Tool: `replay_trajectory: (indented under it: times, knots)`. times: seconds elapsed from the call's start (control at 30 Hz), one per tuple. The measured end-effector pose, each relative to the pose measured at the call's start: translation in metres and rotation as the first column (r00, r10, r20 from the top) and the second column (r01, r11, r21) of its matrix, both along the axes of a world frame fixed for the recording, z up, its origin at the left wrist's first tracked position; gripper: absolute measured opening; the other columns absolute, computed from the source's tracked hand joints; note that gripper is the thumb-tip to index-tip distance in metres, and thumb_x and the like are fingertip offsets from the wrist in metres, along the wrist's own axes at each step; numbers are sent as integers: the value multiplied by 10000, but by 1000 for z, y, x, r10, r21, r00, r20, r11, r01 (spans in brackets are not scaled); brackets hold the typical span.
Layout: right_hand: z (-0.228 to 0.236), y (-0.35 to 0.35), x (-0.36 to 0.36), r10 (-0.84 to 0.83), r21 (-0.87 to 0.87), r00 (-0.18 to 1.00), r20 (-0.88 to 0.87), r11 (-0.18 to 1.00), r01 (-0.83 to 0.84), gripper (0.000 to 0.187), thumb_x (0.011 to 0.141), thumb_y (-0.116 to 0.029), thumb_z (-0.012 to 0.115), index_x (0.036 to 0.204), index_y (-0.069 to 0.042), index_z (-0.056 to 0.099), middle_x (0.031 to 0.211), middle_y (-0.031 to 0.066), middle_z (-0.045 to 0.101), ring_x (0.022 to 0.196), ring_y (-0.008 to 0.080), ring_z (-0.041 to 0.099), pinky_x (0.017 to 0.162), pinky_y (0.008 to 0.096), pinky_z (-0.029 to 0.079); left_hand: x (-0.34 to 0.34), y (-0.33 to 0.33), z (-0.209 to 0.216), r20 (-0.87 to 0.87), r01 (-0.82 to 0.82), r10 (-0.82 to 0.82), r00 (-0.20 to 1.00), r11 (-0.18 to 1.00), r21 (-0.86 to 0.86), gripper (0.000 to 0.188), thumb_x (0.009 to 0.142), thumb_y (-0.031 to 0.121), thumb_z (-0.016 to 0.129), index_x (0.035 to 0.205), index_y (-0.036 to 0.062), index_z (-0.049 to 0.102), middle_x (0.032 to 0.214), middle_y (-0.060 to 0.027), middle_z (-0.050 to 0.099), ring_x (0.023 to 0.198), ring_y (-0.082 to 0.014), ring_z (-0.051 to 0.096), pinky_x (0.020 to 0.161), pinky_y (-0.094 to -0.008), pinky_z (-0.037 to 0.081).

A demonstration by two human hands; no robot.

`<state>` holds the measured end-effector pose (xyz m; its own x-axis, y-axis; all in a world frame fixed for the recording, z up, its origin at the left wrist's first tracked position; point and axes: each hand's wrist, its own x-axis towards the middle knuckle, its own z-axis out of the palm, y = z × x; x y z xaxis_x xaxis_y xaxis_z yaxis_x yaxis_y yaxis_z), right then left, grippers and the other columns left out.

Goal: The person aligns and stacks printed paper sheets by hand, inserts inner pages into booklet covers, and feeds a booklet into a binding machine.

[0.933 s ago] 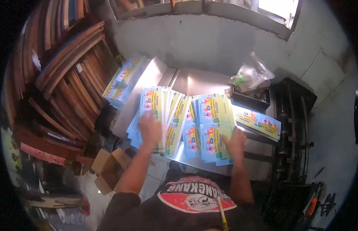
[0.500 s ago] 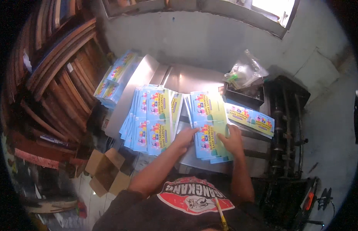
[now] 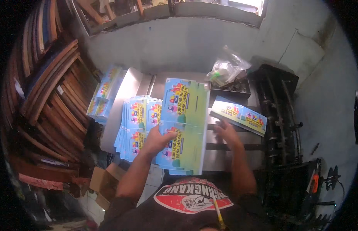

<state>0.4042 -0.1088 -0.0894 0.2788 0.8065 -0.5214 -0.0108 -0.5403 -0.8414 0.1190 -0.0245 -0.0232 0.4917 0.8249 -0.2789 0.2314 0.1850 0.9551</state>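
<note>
Two bare hands: both reach in over a grey sheet-metal worktop (image 3: pixel 159 82), well apart from each other, with the held sheets between them.
Left hand: the left hand (image 3: pixel 156 140) grips the left edge of a thick stack of blue-and-green printed paper sheets (image 3: pixel 194 127); its thumb lies flat across the top face, and the other fingers are mostly hidden.
Right hand: the right hand (image 3: pixel 227 133) is off that stack, its fingers loosely spread and bent, close to the lower left end of a narrow bundle of blue printed paper (image 3: pixel 244 115).
Held stack: roughly upright in view, long side toward the right hand, its lower left edges slightly stepped; it covers part of a fanned pile of matching printed sheets (image 3: pixel 133 123).
Back left: neat blocks of light-blue printed paper (image 3: pixel 105 92) stand beside the worktop's raised edge.
Back right: a crumpled clear plastic bag (image 3: pixel 231 67) rests on an open black box (image 3: pixel 236 96).
Far right: a black metal machine with long rods (image 3: pixel 281 115), near the narrow bundle.
Left side: rows of brown wooden frames (image 3: pixel 61 100), tightly racked.
Below: an open brown cardboard box (image 3: pixel 97 178) on white floor tiles.
</note>
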Motion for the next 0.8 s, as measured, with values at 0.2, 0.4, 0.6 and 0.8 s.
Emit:
replay_trajectory:
  times: [0.2, 0.4, 0.6, 0.8]
  knots:
    - [34, -22, -43, -24, 514, 985, -172, 851, 110, 865, 606, -126, 847, 1312, 0, 363, 1181, 136, 561, 1101, 260, 549, 948, 405, 452, 21, -10, -29, 203, 110, -127, 971, 989, 95, 304, 812, 139, 703, 1058, 9, 580, 893, -25, 632, 755, -92, 577, 642, -261, 489]
    - [9, -64, -27, 22, 628, 995, 94, 774, -76, 803, 631, -204, 862, 1271, -35, 407, 1148, 127, 597, 1072, 238, 576, 917, 382, 481, 30, -34, -37, 361, 34, -113, 926, 975, 218, 553, 816, 62, 674, 1288, 5, 393, 1148, -118, 585, 1052, -170, 559, 926, -330, 438]
    - [-24, -78, -45, 72, 435, 879, 471, 848, -302, 590, 683, -162, 822, 1175, -10, 533, 1094, 105, 622, 990, 219, 600, 856, 368, 495, 10, -41, -72, 393, -15, -1, 920, 999, 38, 292, 878, 107, 586, 1127, -24, 505, 1092, -127, 598, 980, -168, 586, 852, -305, 472]
    - [-18, -63, -57, -54, 517, 979, -198, 843, 151, 397, 733, -59, 741, 1100, -7, 598, 1034, 122, 667, 929, 225, 641, 835, 385, 516, 4, -35, -29, 319, -106, -80, 945, 843, 527, 356, 978, 252, 448, 1174, -26, 554, 1225, -226, 557, 1133, -287, 548, 968, -374, 408]
